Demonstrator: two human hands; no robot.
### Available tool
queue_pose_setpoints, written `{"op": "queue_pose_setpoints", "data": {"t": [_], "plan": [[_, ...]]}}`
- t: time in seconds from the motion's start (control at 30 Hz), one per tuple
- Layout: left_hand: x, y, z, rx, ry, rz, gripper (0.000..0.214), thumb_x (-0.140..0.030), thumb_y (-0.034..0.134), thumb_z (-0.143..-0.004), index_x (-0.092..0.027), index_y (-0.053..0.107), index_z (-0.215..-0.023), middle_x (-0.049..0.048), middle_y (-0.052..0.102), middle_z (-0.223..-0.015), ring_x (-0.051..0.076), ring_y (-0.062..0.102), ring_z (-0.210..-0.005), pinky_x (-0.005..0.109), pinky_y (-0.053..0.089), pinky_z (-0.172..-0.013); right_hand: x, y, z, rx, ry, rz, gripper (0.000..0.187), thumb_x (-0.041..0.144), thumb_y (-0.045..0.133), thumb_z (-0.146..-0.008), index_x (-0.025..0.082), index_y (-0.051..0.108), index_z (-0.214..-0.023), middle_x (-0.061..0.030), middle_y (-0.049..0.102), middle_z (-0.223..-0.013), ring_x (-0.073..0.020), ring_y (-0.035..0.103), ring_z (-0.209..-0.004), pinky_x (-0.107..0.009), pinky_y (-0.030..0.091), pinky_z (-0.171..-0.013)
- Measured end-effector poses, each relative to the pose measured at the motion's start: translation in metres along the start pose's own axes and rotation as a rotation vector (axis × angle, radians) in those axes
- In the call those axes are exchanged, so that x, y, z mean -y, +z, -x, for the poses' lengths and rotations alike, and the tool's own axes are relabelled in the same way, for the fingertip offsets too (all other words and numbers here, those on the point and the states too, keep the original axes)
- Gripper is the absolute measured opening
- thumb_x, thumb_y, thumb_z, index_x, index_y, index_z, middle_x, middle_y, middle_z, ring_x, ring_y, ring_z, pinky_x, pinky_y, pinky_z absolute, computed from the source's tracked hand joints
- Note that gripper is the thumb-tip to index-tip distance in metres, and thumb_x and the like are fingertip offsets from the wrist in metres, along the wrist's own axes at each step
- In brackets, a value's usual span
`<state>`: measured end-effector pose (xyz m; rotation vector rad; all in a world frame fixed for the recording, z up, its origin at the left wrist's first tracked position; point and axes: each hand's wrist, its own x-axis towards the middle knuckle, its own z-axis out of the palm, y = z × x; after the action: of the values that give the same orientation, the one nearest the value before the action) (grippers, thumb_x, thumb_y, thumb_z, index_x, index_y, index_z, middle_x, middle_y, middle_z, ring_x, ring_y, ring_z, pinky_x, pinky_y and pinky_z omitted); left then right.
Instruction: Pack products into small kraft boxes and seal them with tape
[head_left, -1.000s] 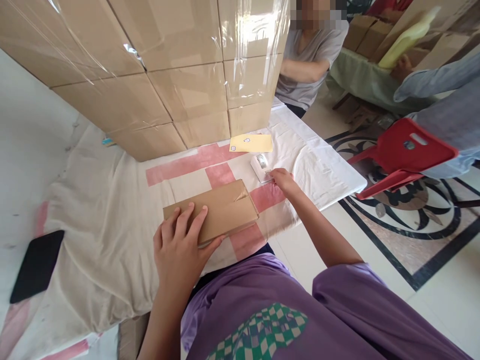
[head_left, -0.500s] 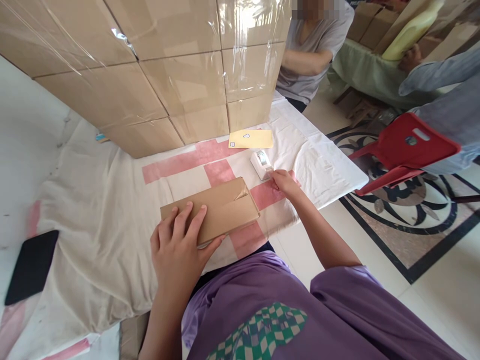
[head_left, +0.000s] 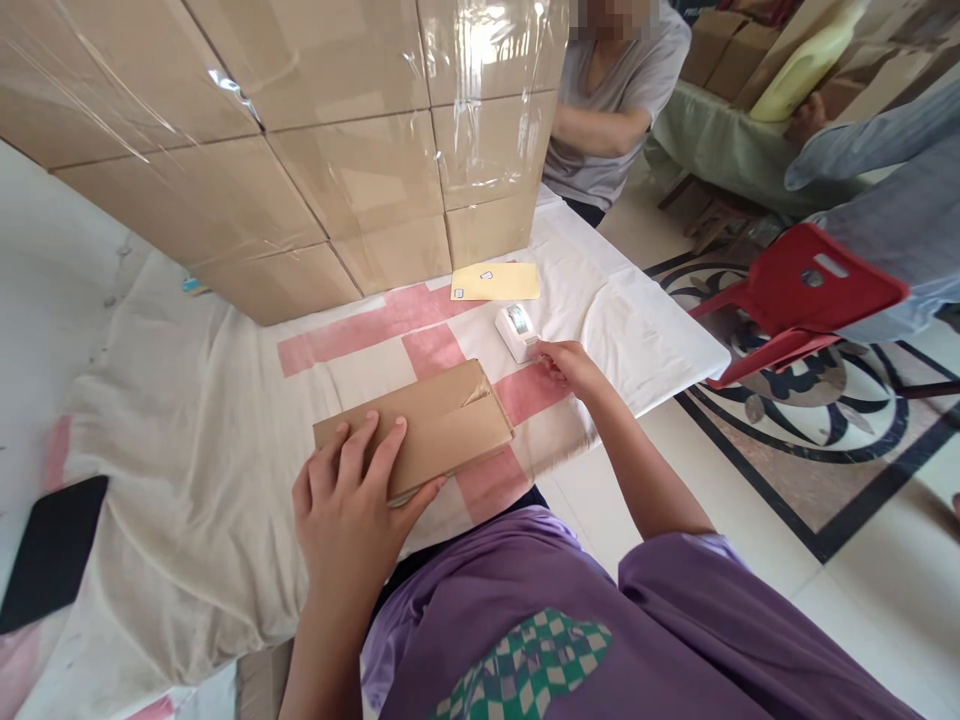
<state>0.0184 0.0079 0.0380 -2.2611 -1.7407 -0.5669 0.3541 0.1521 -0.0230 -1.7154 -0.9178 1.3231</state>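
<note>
A flat brown cardboard box (head_left: 442,420) lies at a slant on the cloth in front of me, with a strip of clear tape near its right end. My left hand (head_left: 352,475) holds its left part, fingers across the top and thumb along the near side. Beyond the box's right end stands a small white tape dispenser (head_left: 513,333) with a roll of clear tape in it. At the dispenser's front edge the fingers of my right hand (head_left: 568,366) are pinched together on the tape end, which is small and barely visible.
Tall stacked cartons (head_left: 360,180) wrapped in clear film stand behind. A yellow card (head_left: 495,281) lies near their base, and a black flat object (head_left: 54,550) at far left. One person (head_left: 619,100) is across the table; another is near a red chair (head_left: 817,290).
The view has shifted slightly. My right hand stays pinched at the dispenser's front, a little closer against it. My left hand keeps its hold on the box.
</note>
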Motion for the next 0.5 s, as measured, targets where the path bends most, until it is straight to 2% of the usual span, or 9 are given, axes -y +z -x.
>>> {"op": "queue_pose_setpoints", "data": {"t": [0.1,0.23,0.5], "plan": [[0.0000,0.0001,0.0000,-0.006,0.008,-0.003,0.060,-0.056,0.068,-0.092,-0.025,0.060,-0.143,0.0109,0.061,-0.148,0.040,0.052,-0.135,0.050,0.036,-0.109,0.0013,0.0049,-0.0015,0.027,0.013,-0.076,0.031,0.036,0.076,-0.077,0.021,0.053,-0.062,0.0093,0.027,-0.046,-0.0063,0.018,-0.041,-0.027,0.013,-0.040],[0.0005,0.0001,-0.0002,-0.001,0.016,-0.017,0.062,-0.057,0.068,-0.091,-0.026,0.058,-0.145,0.0108,0.060,-0.149,0.039,0.052,-0.136,0.050,0.035,-0.110,-0.0013,0.0073,-0.0038,0.044,-0.021,-0.148,0.027,0.041,0.074,-0.080,0.016,0.066,-0.074,0.0107,0.024,-0.046,-0.0068,0.016,-0.042,-0.025,0.014,-0.040],[0.0005,-0.0002,-0.0010,-0.029,0.034,-0.048,0.061,-0.056,0.069,-0.091,-0.026,0.059,-0.143,0.0100,0.062,-0.147,0.038,0.055,-0.132,0.048,0.037,-0.105,-0.0025,0.0095,-0.0025,0.021,-0.032,-0.164,0.028,0.041,0.078,-0.078,0.014,0.070,-0.076,0.0108,0.024,-0.044,-0.0062,0.019,-0.042,-0.024,0.014,-0.041]]}}
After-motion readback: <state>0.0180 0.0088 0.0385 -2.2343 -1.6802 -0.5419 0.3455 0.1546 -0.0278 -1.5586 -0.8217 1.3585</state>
